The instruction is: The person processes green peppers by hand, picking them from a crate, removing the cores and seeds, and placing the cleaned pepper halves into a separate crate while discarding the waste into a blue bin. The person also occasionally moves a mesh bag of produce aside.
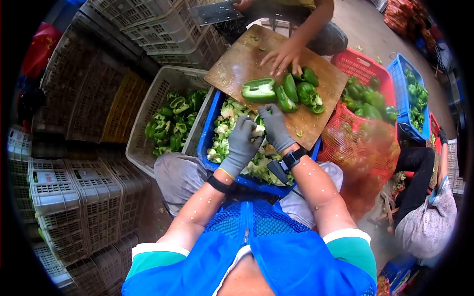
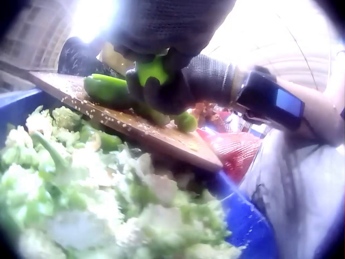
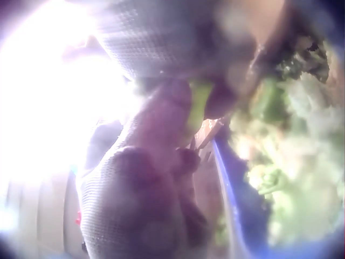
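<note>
My gloved left hand point(image 1: 243, 143) and gloved right hand point(image 1: 276, 127) meet over a blue bin point(image 1: 202, 145). Between them, fingers of both grip a green pepper piece point(image 2: 152, 72), mostly hidden by the gloves. Pale pepper cores and scraps point(image 2: 97, 199) fill the bin below. A wooden cutting board point(image 1: 232, 74) lies across the bin's far side. On it, just beyond my right hand, are a cut-open green pepper point(image 1: 259, 90) and several more peppers point(image 1: 308, 93). The right wrist view is blurred and glaring, with a green sliver point(image 3: 198, 102) of pepper between the gloves.
Across the board, another person's bare hand point(image 1: 284, 56) reaches over the peppers; their other hand holds a cleaver point(image 1: 215, 14). A grey crate point(image 1: 140, 133) of cut peppers stands left. Right are a red crate point(image 1: 363, 61), red mesh bag point(image 1: 363, 153) and blue crate point(image 1: 400, 61). Stacked crates point(image 1: 79, 197) line the left.
</note>
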The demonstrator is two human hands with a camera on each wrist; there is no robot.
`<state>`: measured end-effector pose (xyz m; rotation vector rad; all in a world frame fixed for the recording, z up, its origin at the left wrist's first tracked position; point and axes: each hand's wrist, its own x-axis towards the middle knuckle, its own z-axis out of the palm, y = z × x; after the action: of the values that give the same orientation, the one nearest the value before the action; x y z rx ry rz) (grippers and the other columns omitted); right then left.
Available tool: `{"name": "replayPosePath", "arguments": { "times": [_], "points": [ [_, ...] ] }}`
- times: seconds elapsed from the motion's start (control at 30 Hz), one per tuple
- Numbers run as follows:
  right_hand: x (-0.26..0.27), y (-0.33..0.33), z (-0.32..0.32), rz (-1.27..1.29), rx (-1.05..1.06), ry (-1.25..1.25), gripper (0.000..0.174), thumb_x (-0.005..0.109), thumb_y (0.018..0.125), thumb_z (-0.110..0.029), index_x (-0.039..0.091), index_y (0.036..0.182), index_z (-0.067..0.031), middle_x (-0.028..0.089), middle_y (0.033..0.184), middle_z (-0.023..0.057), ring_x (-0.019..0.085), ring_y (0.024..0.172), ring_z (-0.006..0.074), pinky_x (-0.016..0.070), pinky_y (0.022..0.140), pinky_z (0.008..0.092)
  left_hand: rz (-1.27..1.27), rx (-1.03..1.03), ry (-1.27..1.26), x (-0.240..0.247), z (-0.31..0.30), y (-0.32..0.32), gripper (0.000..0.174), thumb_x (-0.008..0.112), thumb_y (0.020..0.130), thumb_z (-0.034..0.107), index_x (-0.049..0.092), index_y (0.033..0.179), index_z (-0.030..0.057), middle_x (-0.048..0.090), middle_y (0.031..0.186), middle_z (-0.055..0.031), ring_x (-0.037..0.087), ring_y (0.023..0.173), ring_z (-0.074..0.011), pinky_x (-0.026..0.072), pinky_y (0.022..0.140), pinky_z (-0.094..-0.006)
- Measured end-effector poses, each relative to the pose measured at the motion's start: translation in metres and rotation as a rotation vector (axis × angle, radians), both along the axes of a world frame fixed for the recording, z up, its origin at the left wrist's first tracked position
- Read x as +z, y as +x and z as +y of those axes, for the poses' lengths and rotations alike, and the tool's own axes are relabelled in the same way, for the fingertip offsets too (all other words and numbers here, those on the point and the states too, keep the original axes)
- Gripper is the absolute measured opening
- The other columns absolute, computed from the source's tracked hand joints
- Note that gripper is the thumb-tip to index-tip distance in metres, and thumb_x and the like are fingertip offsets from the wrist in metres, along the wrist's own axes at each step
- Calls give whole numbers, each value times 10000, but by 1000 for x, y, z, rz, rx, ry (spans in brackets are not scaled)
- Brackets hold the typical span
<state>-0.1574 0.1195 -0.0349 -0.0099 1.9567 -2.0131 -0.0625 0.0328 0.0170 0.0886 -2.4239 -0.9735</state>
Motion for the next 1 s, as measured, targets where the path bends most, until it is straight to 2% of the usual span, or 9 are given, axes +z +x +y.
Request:
{"name": "replayPosePath", "arguments": {
  "times": [0.13, 0.27, 0.4, 0.47, 0.53, 0.6, 0.77, 0.93, 1.0],
  "points": [
    [-4, 11, -2, -177, -20, -82, 186, 659, 846, -201, 571, 851, -38, 546, 721, 5, 468, 641, 98, 410, 564, 270, -103, 310, 894, -9, -5, 15, 273, 743, 731, 42, 488, 823, 82, 536, 749, 1, 510, 591, -78, 426, 507, -213],
    [25, 22, 0, -229, 45, -135, 175, 679, 840, -200, 583, 854, -55, 546, 728, -8, 461, 665, 75, 396, 579, 244, -148, 287, 1452, 5, -10, 26, 332, 743, 724, 24, 446, 853, 94, 512, 716, 6, 473, 507, -58, 366, 427, -202],
    [25, 26, -2, -78, 36, -47, 180, 689, 827, -185, 592, 868, -40, 584, 788, 26, 483, 720, 96, 414, 641, 248, -59, 134, 677, -6, -24, 38, 383, 727, 689, 65, 491, 991, 67, 493, 821, 6, 494, 739, -160, 437, 742, -276],
    [26, 24, 3, 40, 0, 110, 166, 670, 840, -170, 583, 897, -40, 594, 801, 45, 523, 703, 111, 438, 631, 261, -193, 86, 481, -6, -30, 52, 265, 716, 706, 82, 528, 892, 59, 521, 787, -27, 494, 706, -149, 444, 710, -284],
    [48, 12, 15, -280, -147, -147, 169, 646, 850, -154, 558, 950, -50, 606, 821, 69, 578, 692, 147, 479, 619, 298, -356, 218, 996, 34, -35, 66, 266, 735, 743, 202, 561, 811, 13, 555, 723, -144, 595, 749, -193, 463, 695, -330],
    [34, -10, 16, -187, -195, -169, 159, 553, 908, -192, 524, 991, -60, 606, 844, 77, 615, 704, 182, 517, 620, 343, -561, 155, 510, -16, -68, 88, 364, 714, 776, 315, 591, 880, -11, 614, 802, -201, 626, 786, -260, 481, 709, -355],
    [100, -26, -50, -194, 246, -499, 495, 446, 938, -430, 390, 1335, -140, 549, 1165, 97, 542, 1040, 187, 479, 848, 346, -644, 73, 702, -13, -67, 84, 512, 656, 792, 457, 604, 985, -15, 649, 886, -224, 627, 852, -329, 484, 743, -398],
    [71, -77, -75, 447, 390, 1447, 491, 553, 802, -399, 558, 1195, -105, 561, 1186, 208, 544, 1103, 356, 436, 923, 438, -460, 112, 594, -80, -67, 72, 328, 564, 852, 323, 573, 1014, 37, 600, 1030, -227, 578, 954, -363, 451, 848, -413],
    [36, -70, -69, 457, 348, 1570, 445, 509, 809, -388, 587, 1172, -144, 460, 1313, 201, 543, 1102, 367, 405, 917, 475, -257, 42, 388, -96, -72, 71, 464, 668, 779, 330, 544, 1150, 80, 547, 1169, -206, 524, 1088, -360, 423, 933, -400]
  ]
}}
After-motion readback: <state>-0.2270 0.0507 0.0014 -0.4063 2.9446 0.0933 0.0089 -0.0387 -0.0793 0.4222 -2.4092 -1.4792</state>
